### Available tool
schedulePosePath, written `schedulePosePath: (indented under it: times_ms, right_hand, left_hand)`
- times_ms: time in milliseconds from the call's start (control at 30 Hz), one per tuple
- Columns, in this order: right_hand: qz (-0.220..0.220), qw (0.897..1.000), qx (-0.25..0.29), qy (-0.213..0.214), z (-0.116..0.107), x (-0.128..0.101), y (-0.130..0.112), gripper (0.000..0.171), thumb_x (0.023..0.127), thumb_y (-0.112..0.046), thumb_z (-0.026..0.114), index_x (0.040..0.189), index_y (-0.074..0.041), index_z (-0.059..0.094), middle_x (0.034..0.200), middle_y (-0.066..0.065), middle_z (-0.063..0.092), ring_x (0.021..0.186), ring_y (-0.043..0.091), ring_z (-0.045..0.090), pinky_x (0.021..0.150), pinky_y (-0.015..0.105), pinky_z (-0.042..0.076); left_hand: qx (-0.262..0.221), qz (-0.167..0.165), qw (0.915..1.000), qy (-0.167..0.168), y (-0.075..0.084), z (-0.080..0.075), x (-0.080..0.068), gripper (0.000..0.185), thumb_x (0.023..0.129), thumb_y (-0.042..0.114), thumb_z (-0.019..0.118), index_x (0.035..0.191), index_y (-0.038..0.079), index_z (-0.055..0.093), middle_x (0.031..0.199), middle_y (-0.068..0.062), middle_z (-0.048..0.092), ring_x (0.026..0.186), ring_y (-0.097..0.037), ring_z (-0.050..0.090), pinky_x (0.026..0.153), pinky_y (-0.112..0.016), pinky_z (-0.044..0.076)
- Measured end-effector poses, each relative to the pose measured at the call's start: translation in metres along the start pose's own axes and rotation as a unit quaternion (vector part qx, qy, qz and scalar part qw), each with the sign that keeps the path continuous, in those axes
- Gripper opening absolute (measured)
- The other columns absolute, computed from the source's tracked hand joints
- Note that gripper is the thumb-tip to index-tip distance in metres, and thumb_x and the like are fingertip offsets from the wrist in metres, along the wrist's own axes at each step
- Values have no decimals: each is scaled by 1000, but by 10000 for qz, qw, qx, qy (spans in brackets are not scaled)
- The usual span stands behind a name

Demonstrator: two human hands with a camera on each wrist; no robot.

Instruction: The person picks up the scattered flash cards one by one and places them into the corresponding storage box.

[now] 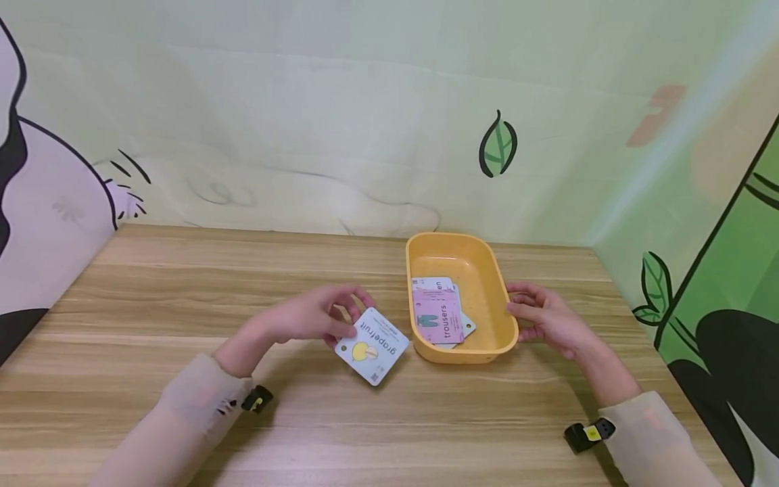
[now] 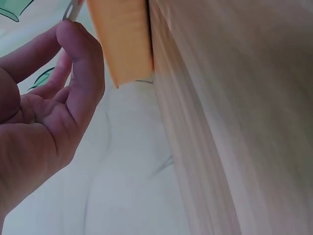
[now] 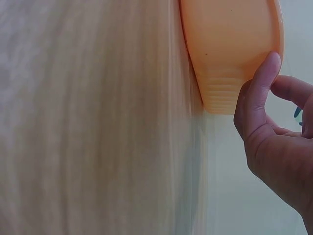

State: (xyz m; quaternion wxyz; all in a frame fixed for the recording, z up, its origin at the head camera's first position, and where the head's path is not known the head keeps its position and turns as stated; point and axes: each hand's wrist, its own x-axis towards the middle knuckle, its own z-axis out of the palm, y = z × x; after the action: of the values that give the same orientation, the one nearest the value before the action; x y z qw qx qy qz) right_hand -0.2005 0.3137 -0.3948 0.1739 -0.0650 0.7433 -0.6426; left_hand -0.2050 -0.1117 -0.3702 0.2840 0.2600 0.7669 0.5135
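Between thumb and fingers my left hand (image 1: 316, 314) pinches a white square card (image 1: 383, 355) marked "grapefruit", with a yellow fruit picture and a small hole in one corner. The card is held just left of a yellow plastic basket (image 1: 483, 281). Only a sliver of the card (image 2: 73, 10) shows beyond the fingertips in the left wrist view. My right hand (image 1: 550, 318) holds the basket's right side at the rim, its fingers (image 3: 260, 95) bent against the outer wall. Inside the basket, a pink "trousers" card (image 1: 449, 321) lies over other cards along the left wall.
The wood-grain table (image 1: 201, 284) carries the basket near its back edge. Behind it hangs a pale green printed backdrop (image 1: 328, 122) with leaf drawings. Black cameras (image 1: 589, 435) are strapped at both wrists.
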Motion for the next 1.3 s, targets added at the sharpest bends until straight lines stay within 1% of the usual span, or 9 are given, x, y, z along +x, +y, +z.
schedulePosePath:
  times_ms: [200, 400, 500, 667, 867, 1000, 1167, 1300]
  right_hand:
    - [17, 10000, -29, 32, 0, 0, 0, 57, 105, -8, 57, 149, 13, 29, 119, 16, 56, 90, 18, 67, 66, 33, 61]
    - [9, 10000, -23, 33, 0, 0, 0, 57, 105, -8, 57, 150, 13, 28, 119, 16, 55, 90, 18, 67, 66, 33, 61]
    - [25, 10000, -5, 37, 0, 1, 1, 58, 105, -8, 57, 150, 13, 29, 119, 15, 56, 90, 18, 67, 66, 33, 61]
    - [40, 10000, 12, 37, 0, 2, 2, 57, 104, -8, 58, 149, 12, 30, 118, 14, 56, 90, 18, 67, 66, 32, 61]
    - [-14, 10000, -11, 13, 0, 1, 0, 58, 104, -8, 57, 149, 14, 29, 118, 15, 56, 90, 18, 67, 66, 33, 61]
    - [31, 10000, 6, 39, 0, 1, -1, 58, 104, -8, 57, 149, 13, 29, 117, 14, 55, 90, 17, 66, 65, 32, 61]
    - [58, 10000, 6, 41, 0, 0, -2, 57, 105, -8, 56, 150, 13, 28, 116, 13, 55, 90, 16, 66, 64, 31, 60]
    - [59, 10000, -14, 38, 0, 0, -3, 58, 105, -8, 56, 150, 13, 28, 117, 14, 55, 91, 16, 66, 65, 31, 60]
  left_hand:
    - [-398, -15, 9992, -16, 5, -1, 2, 42, 94, -7, 65, 133, 0, 54, 108, -18, 59, 86, -25, 67, 66, -32, 58]
    - [-844, 131, 9963, 81, 4, 0, 8, 44, 93, -8, 64, 134, -3, 50, 109, -19, 58, 88, -27, 67, 66, -31, 58]
    - [-1103, 127, 9935, 255, 5, 2, 11, 46, 92, -9, 64, 135, -2, 49, 111, -19, 56, 88, -27, 67, 66, -30, 58]
    - [-1513, 134, 9861, 673, 5, 6, 20, 48, 92, -12, 64, 136, -2, 47, 110, -18, 53, 88, -27, 65, 69, -30, 59]
    - [-1707, 234, 9801, 988, 8, 8, 31, 49, 93, -11, 64, 138, -2, 45, 112, -21, 55, 87, -28, 66, 72, -33, 60]
    - [-1787, 229, 9765, 1183, 12, 10, 38, 49, 94, -10, 65, 138, -1, 46, 113, -22, 56, 86, -29, 67, 73, -36, 61]
    - [-1821, 238, 9734, 1372, 15, 11, 48, 50, 94, -10, 66, 138, -1, 46, 114, -23, 56, 87, -29, 67, 80, -43, 61]
    - [-1844, 181, 9712, 1499, 17, 13, 58, 50, 94, -9, 66, 138, 0, 46, 114, -23, 55, 88, -30, 68, 87, -51, 59]
